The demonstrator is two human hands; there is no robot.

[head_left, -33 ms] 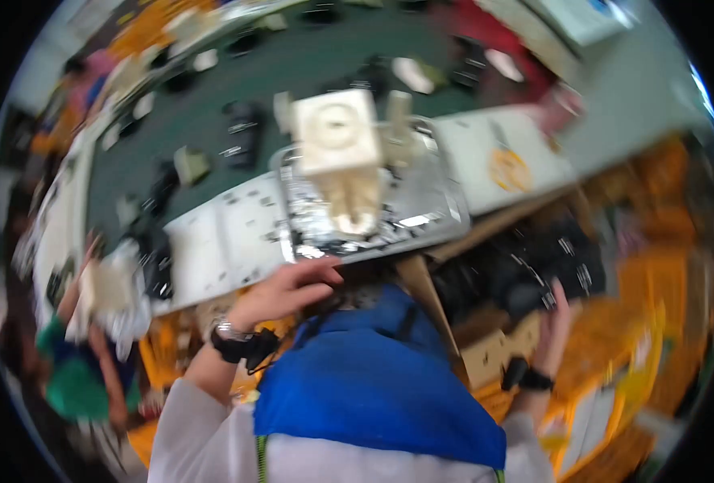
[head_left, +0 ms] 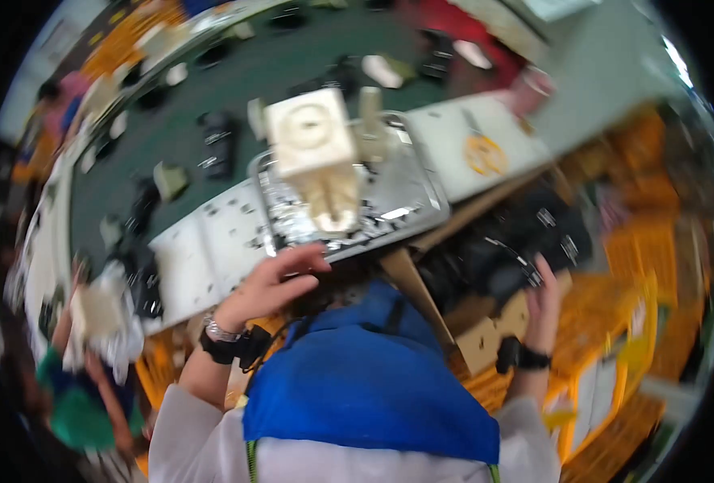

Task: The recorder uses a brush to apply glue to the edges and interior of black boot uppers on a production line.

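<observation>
My left hand (head_left: 270, 288) is open, fingers stretched and slightly apart, at the near edge of a shiny metal tray (head_left: 405, 216). It holds nothing that I can see. On the tray stands an off-white block-shaped fixture (head_left: 310, 135) with a round ring on top, with small dark bits scattered around. At the right, my right hand (head_left: 544, 302) reaches to a cardboard box (head_left: 425, 294) and grips the edge of a black item (head_left: 511, 270) with shiny pale marks. Other black items fill the box; blur hides their kind and part of the grip.
Beyond the tray runs a green belt (head_left: 272, 80) carrying black and pale pieces. Yellow-handled scissors (head_left: 486, 154) lie on a white board (head_left: 433, 133), near a pink cup (head_left: 529, 90). Orange-yellow crates (head_left: 643, 245) stand right. At left, a person in green (head_left: 87, 414) has a pale block (head_left: 99, 310).
The whole view has shifted, so the bench, tray and box sit further left in the picture. Both hands keep much the same poses, the left by the tray, the right at the box.
</observation>
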